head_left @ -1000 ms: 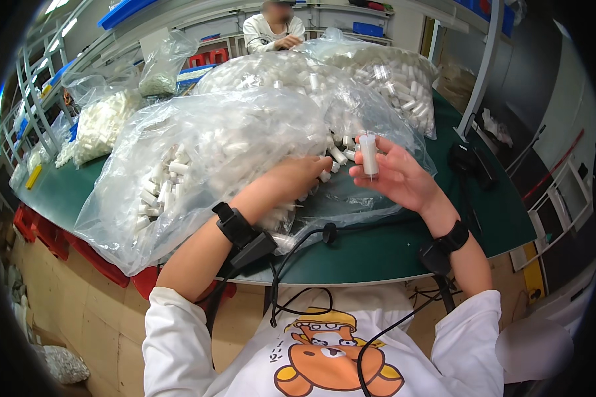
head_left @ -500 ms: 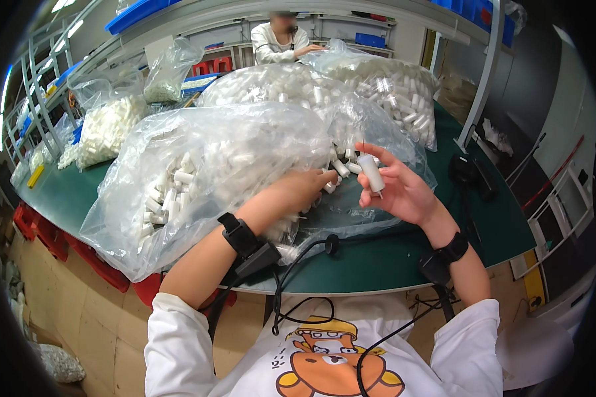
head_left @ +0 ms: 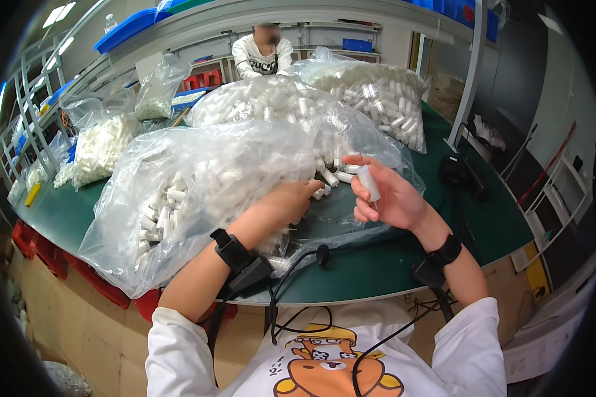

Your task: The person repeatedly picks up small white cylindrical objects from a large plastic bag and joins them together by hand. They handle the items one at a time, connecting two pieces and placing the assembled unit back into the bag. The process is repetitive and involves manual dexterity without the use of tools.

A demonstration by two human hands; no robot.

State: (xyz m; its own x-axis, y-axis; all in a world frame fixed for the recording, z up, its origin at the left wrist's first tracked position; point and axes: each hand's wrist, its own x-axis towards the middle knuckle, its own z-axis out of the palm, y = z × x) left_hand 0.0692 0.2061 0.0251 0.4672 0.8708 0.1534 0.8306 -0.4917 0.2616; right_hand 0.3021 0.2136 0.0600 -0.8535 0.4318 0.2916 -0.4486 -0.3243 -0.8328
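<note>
Between the thumb and fingers of my right hand (head_left: 402,200) is a white plastic cylinder (head_left: 369,184), tilted, with a thin metal pin showing at its ends. My left hand (head_left: 285,202) rests over the front of a large clear plastic bag (head_left: 116,221) filled with similar white cylinders. Its fingers are bent together near the bag's right side; what they hold, if anything, is hidden. Several loose white cylinders (head_left: 329,177) lie just beyond those fingertips, close to the held one.
More full bags (head_left: 384,99) stand behind on the green table (head_left: 437,258), and another bag (head_left: 102,149) at the left. A black cable (head_left: 299,264) runs over the table's front edge. A black device (head_left: 462,173) sits at the right. Across the table is a person (head_left: 261,53).
The view has shifted slightly. My right hand has turned the cylinder a little and its fingers have closed in more around it. My left hand stays by the bag's right side.
</note>
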